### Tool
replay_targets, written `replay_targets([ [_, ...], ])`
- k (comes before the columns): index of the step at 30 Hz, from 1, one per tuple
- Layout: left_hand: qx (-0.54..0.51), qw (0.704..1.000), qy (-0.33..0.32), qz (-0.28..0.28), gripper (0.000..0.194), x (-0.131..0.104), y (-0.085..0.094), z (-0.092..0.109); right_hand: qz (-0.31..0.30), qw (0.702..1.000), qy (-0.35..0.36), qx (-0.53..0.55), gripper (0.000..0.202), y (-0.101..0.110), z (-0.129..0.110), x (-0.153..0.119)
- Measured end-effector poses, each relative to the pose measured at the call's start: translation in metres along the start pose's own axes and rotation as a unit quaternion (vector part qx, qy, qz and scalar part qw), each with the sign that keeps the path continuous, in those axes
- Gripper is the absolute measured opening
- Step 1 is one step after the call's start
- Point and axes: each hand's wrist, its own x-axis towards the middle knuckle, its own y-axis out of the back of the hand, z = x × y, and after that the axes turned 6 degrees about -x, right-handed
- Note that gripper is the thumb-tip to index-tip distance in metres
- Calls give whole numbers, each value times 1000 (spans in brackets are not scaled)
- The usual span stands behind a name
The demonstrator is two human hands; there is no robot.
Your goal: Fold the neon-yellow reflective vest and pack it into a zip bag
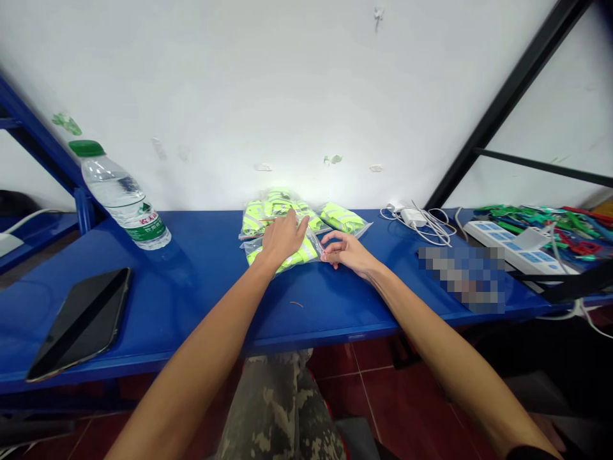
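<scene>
A clear plastic bag (301,253) holding folded neon-yellow fabric with pale reflective strips lies on the blue table in front of me. My left hand (282,237) rests on top of this bag, fingers stretched forward and thumb apart. At the bag's right edge, my right hand (348,253) pinches the corner between thumb and fingertips, where a small pink-red spot shows. Behind lie several similar bags (253,216) of neon fabric, partly hidden by my left hand. One more neon bag (342,217) sits just beyond my right hand.
A water bottle (127,201) with a green cap stands at the left, behind a black phone or tablet (81,319). White cables with a charger (414,217), a blurred-out item (462,278) and a power strip (517,246) lie to the right. A white wall (306,96) rises behind.
</scene>
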Motion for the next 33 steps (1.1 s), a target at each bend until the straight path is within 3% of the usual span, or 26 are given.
replay_targets([
  [16,-7,1000,4,-1,56,-1,1,1,27,999,22,11,31,-6,0,2],
  [33,-29,1000,-6,7,54,-3,1,1,30,997,-31,71,46,-3,4,6],
])
